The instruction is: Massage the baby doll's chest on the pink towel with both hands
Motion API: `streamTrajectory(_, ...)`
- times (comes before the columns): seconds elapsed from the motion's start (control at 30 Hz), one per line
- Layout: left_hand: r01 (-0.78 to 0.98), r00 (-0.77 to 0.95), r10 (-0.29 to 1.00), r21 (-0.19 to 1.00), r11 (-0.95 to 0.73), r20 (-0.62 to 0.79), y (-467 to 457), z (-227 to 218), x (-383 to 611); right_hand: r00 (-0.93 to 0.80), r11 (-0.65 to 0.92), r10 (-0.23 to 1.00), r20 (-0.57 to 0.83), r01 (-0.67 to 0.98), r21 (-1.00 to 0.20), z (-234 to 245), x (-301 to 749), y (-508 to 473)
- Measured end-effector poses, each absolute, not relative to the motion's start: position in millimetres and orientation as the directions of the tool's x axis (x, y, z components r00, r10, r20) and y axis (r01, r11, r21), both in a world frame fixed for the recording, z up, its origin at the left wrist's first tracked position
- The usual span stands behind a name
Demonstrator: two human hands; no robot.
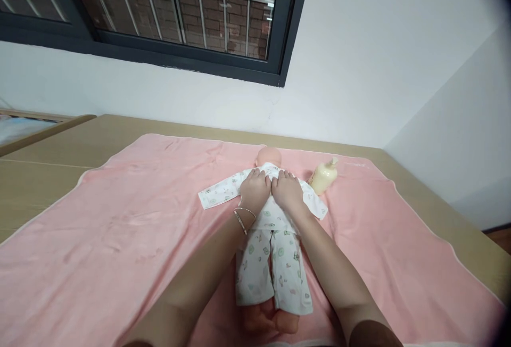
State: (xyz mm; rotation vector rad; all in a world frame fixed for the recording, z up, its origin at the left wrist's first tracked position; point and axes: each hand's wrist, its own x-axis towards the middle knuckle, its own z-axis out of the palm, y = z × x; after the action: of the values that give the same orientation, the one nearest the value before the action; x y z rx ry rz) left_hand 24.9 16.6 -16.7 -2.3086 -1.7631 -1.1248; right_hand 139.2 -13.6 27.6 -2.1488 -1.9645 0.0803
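A baby doll in a white printed top and trousers is stretched out on a pink blanket, head away from me. Its smooth head shows no face from here, and the bare feet poke out of the trouser legs nearest me. My left hand, with a thin bangle on the wrist, rests flat on the left of the doll's upper body. Beside it, my right hand lies flat on the right part. Both hands are open, fingers pointing towards the doll's head, and cover part of the printed top.
A pale yellow pump bottle lies tilted on the blanket by the doll's right-hand sleeve. The blanket covers much of a wooden surface. Behind it rise a white wall and a dark-framed window with metal bars.
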Motion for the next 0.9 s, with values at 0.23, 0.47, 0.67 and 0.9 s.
streamTrajectory(0.23, 0.842, 0.115, 0.843, 0.398, -0.363, 0.525, 17.6, -13.6, 24.3, 0.053, -0.032, 0.994, 0.092, 0.976, -0.217, 25.9, 146.5, -8.2)
streamTrajectory(0.47, 0.826, 0.133, 0.816, 0.391, -0.405, 0.563, 18.2, -16.5, 22.8, -0.016, 0.035, 0.996, 0.088, 0.976, -0.216, 26.5, 154.0, -4.2)
streamTrajectory(0.67, 0.84, 0.12, 0.841, 0.398, -0.37, 0.528, 17.0, -14.8, 23.4, 0.026, -0.005, 0.994, 0.107, 0.982, -0.19, 36.0, 142.8, -15.2)
streamTrajectory(0.9, 0.827, 0.188, 0.863, 0.398, -0.396, 0.469, 25.2, -13.8, 19.4, -0.006, 0.025, 0.998, 0.069, 0.959, -0.281, 18.6, 166.7, 8.1)
